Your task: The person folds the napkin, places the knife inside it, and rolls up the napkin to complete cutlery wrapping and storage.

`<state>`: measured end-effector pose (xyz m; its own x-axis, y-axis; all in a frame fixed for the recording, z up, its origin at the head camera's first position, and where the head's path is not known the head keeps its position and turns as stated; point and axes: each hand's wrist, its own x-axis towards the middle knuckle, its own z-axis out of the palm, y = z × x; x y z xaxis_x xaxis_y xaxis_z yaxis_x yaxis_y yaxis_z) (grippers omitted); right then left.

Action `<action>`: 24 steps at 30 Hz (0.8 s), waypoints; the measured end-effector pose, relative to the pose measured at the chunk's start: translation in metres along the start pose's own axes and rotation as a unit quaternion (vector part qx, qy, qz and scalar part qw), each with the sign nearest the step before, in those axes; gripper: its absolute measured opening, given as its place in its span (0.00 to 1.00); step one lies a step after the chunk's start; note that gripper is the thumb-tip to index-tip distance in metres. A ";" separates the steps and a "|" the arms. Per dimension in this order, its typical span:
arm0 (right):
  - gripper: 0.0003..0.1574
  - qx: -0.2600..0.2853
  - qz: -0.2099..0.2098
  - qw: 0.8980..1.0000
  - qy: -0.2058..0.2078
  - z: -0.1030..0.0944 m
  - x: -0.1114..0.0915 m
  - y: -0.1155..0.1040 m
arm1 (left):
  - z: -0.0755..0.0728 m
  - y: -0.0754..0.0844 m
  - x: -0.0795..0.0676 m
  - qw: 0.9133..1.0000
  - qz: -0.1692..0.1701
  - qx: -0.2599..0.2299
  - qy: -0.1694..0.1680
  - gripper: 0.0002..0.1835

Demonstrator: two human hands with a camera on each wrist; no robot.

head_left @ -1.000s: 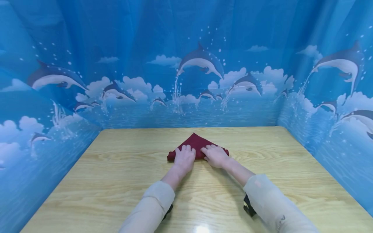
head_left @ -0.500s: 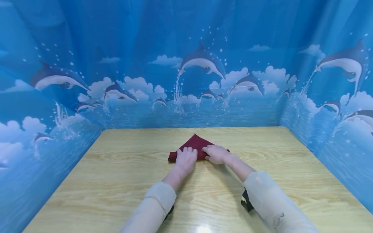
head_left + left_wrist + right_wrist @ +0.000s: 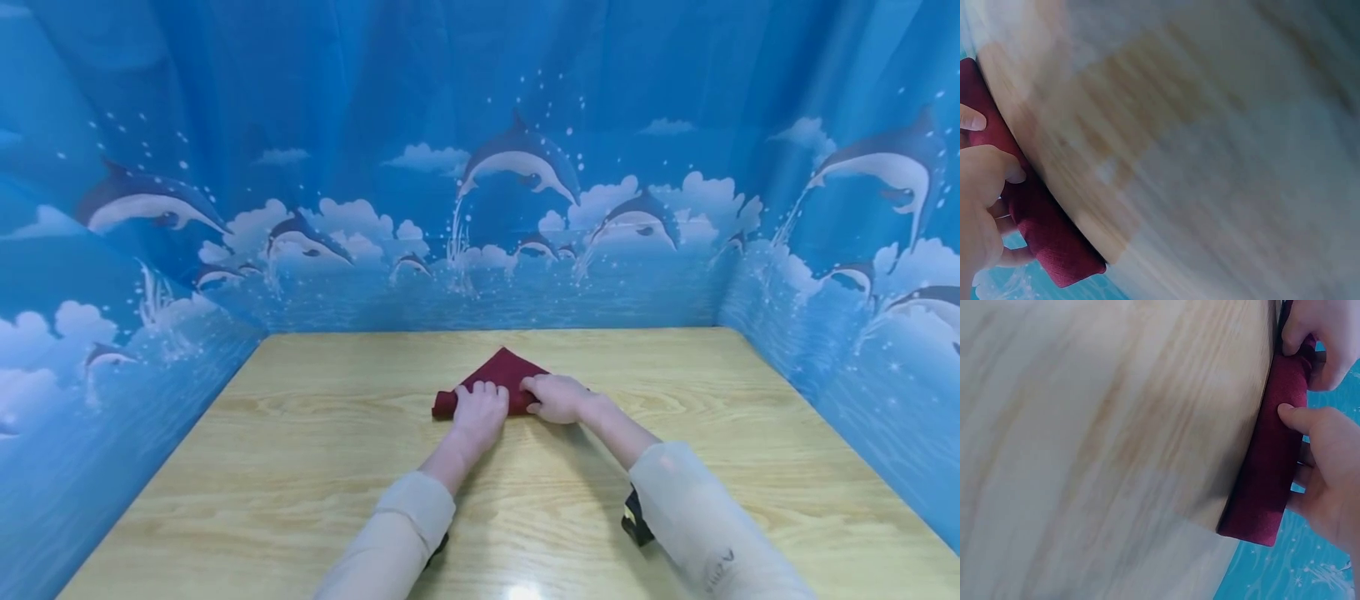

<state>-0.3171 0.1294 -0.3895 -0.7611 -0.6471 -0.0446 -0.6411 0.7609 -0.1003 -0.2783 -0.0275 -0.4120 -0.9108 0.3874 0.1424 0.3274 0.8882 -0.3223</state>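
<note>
A dark red cloth [image 3: 512, 367] lies near the far middle of the table, its near part rolled into a thick tube and its flat far part ending in a point. My left hand [image 3: 480, 412] grips the roll left of its middle, fingers over the top. In the left wrist view the thumb presses the near side of the roll [image 3: 1060, 240]. My right hand [image 3: 557, 399] holds the roll's right half. The right wrist view shows that thumb on the near face of the roll [image 3: 1263, 475], with the other fingers behind it, partly hidden.
The light wood-grain table [image 3: 315, 467] stretches around the cloth on every side. Blue curtains [image 3: 360, 283] printed with dolphins and clouds enclose its back, left and right edges. Pale sleeves [image 3: 705, 517] cover both forearms, with a dark strap device [image 3: 636, 518] under the right one.
Both hands stay on the roll. The right hand has shifted slightly, and the roll's right end, visible a second ago, is now mostly hidden behind it. The head view has moved very slightly.
</note>
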 end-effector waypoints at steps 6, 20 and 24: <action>0.23 -0.102 -0.026 0.993 0.056 0.002 -0.007 -0.001 | -0.005 0.000 0.002 1.000 -0.009 -0.012 -0.006 0.12; 0.11 -0.239 -0.076 0.951 0.181 0.016 -0.010 -0.002 | -0.007 -0.005 0.010 0.998 -0.013 -0.053 -0.031 0.12; 0.08 -0.241 -0.067 0.953 0.172 0.015 -0.009 -0.002 | -0.009 -0.005 0.010 0.998 -0.013 -0.049 -0.026 0.12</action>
<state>-0.3074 0.1329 -0.4038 -0.6029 -0.7494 0.2738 -0.6428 0.6595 0.3896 -0.2873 -0.0260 -0.4005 -0.9306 0.3522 0.1001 0.3235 0.9189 -0.2259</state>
